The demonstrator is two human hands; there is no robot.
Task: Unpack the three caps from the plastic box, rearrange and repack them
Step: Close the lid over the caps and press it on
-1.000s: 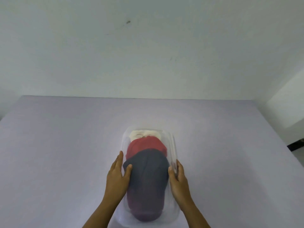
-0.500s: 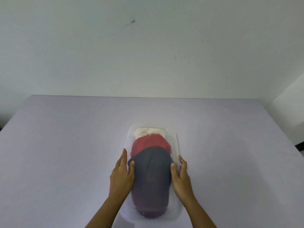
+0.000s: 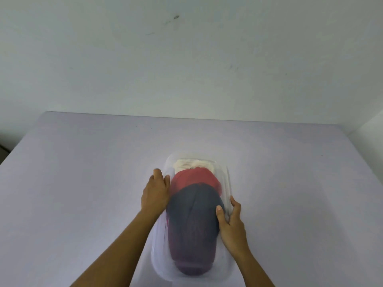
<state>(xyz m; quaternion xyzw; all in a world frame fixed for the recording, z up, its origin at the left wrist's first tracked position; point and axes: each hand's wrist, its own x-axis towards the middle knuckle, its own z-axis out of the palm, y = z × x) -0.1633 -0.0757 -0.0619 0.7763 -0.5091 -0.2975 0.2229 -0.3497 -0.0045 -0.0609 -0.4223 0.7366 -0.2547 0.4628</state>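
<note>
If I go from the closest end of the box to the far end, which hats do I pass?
Inside the plastic box, near to far: navy cap → red cap → cream cap, each tucked partly under the one before it.

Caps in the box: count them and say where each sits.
3. Navy cap nearest the person, red cap behind it, cream cap at the far end. Others could be hidden beneath.
</note>
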